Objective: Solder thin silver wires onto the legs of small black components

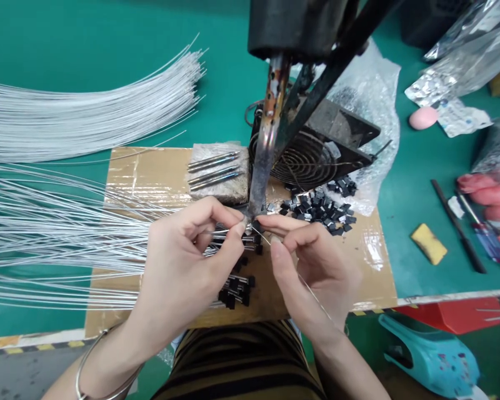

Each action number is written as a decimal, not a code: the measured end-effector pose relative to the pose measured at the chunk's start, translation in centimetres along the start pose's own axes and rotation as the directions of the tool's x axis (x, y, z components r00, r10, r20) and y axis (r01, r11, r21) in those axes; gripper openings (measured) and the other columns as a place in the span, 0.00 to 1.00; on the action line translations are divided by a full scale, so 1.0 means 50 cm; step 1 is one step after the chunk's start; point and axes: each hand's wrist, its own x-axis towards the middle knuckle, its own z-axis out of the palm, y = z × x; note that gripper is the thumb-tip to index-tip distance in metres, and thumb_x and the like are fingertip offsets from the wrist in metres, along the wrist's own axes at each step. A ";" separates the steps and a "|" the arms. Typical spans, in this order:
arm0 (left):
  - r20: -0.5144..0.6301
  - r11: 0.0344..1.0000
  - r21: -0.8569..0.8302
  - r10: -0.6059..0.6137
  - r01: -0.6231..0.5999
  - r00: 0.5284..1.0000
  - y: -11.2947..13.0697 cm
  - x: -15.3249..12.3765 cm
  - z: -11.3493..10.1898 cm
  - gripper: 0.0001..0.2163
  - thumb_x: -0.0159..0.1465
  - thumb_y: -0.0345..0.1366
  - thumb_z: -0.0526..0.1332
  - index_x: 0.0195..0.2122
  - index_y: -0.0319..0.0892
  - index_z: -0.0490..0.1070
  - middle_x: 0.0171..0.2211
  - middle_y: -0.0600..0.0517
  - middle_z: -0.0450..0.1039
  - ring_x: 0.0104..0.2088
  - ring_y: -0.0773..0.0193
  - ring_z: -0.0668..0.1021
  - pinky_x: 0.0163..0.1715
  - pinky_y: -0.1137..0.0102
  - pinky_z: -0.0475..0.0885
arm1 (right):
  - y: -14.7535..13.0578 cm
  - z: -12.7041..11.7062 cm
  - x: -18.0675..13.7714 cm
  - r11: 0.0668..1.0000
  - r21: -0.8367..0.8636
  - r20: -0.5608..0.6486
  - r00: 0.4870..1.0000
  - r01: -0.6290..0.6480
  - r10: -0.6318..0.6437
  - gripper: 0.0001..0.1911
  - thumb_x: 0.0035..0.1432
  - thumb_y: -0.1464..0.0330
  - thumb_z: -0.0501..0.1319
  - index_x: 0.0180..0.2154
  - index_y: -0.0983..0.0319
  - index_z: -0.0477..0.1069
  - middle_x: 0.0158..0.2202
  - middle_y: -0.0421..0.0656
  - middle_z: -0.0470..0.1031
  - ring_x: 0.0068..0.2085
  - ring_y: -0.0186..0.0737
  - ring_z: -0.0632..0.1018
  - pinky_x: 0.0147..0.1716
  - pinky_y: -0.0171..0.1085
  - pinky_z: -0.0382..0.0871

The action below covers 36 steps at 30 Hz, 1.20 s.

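Nearest to me: a bangle on the left wrist, both forearms coming up over the tabletop's front edge.

Left hand: its grip is closed, thumb and forefinger pinched together on a small part. I cannot make out the part's shape; it is too small. It sits right at the lower end of the soldering iron.

Right hand: grip closed too, pinched on a thin wire. The wire runs from the fingertips back along the palm toward the wrist; its front end meets the small part at the iron.

Under the hands: a heap of black pieces with leads, lying on a taped cardboard sheet.

Just past the hands, right of the iron: loose black components scattered on the cardboard. Left of the iron: a grey block carrying several metal tips.

Behind the iron: a black fan, tilted, resting against a bubble-wrap bag.

Left side: long white wires fanned across the teal tabletop, some overlapping the cardboard.

Right side, well apart from the hands: a yellow sponge; farther back, a pink egg-shaped object.
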 end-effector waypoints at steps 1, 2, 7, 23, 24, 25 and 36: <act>0.002 1.000 -0.002 -0.001 0.001 1.000 0.000 0.001 0.000 0.05 0.63 0.31 0.69 0.31 0.45 0.77 0.28 0.55 0.78 0.21 0.70 0.66 0.19 0.68 0.53 | 0.000 0.000 0.000 1.000 -0.001 -0.002 1.000 0.001 -0.001 0.08 0.69 0.76 0.63 0.37 0.57 0.71 0.53 0.46 0.84 0.54 0.46 0.84 0.55 0.47 0.78; 0.001 1.000 -0.003 -0.004 0.004 1.000 0.000 0.001 0.000 0.05 0.63 0.31 0.69 0.31 0.45 0.77 0.28 0.55 0.78 0.21 0.70 0.67 0.19 0.68 0.54 | -0.001 0.000 0.000 1.000 -0.004 -0.004 1.000 0.005 -0.005 0.08 0.69 0.75 0.63 0.37 0.57 0.71 0.53 0.46 0.84 0.54 0.46 0.84 0.55 0.47 0.78; -0.016 1.000 -0.007 -0.007 0.007 1.000 0.005 0.001 -0.002 0.05 0.62 0.28 0.68 0.32 0.46 0.77 0.31 0.56 0.81 0.23 0.70 0.72 0.19 0.69 0.56 | -0.003 0.003 0.003 0.998 -0.049 -0.018 0.999 0.036 -0.037 0.09 0.68 0.75 0.63 0.36 0.56 0.71 0.51 0.46 0.84 0.54 0.47 0.84 0.55 0.48 0.78; -0.037 1.000 -0.005 0.029 -0.029 0.999 0.014 0.001 -0.001 0.05 0.64 0.28 0.68 0.32 0.45 0.78 0.32 0.57 0.82 0.25 0.70 0.74 0.21 0.71 0.62 | -0.005 0.009 0.005 0.996 -0.056 -0.047 0.996 0.074 -0.076 0.09 0.67 0.77 0.64 0.36 0.56 0.72 0.52 0.46 0.84 0.51 0.47 0.85 0.52 0.48 0.80; -0.034 1.000 -0.007 0.030 -0.030 0.999 0.014 0.000 -0.002 0.05 0.64 0.28 0.69 0.32 0.45 0.78 0.32 0.56 0.82 0.26 0.69 0.76 0.22 0.71 0.63 | -0.005 0.009 0.005 0.996 -0.058 -0.045 0.996 0.068 -0.071 0.09 0.67 0.76 0.64 0.36 0.56 0.71 0.52 0.47 0.84 0.51 0.47 0.85 0.52 0.48 0.80; -0.031 1.000 -0.009 0.029 -0.030 0.999 0.014 0.000 -0.003 0.05 0.64 0.28 0.69 0.32 0.45 0.78 0.33 0.56 0.82 0.27 0.69 0.77 0.22 0.72 0.64 | -0.005 0.009 0.004 0.996 -0.058 -0.045 0.997 0.065 -0.068 0.09 0.67 0.76 0.64 0.36 0.56 0.72 0.53 0.47 0.84 0.50 0.47 0.85 0.51 0.49 0.81; -0.032 0.999 -0.013 0.033 -0.033 0.999 0.015 -0.002 -0.004 0.05 0.63 0.28 0.68 0.32 0.45 0.78 0.34 0.55 0.82 0.28 0.68 0.78 0.22 0.72 0.64 | -0.006 0.009 0.002 0.996 -0.011 -0.046 0.995 0.088 -0.088 0.10 0.66 0.78 0.64 0.37 0.57 0.73 0.53 0.45 0.84 0.52 0.46 0.85 0.54 0.48 0.79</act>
